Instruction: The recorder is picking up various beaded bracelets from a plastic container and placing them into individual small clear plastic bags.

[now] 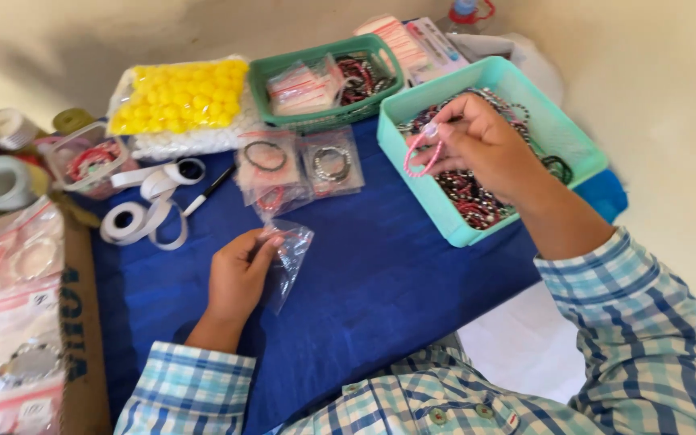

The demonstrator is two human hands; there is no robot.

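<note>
Fingers of the right hand (485, 149) pinch a pink bracelet (422, 157) above the teal basket (573, 137) of bracelets. Left hand (239, 278) clamps a small clear bag (287, 258) over the blue bench (380, 274); its mouth looks closed, so the bracelet could snag.

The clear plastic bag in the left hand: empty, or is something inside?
Empty, as far as shows: the clear plastic bag in the left hand shows only blue cloth through it.
</note>
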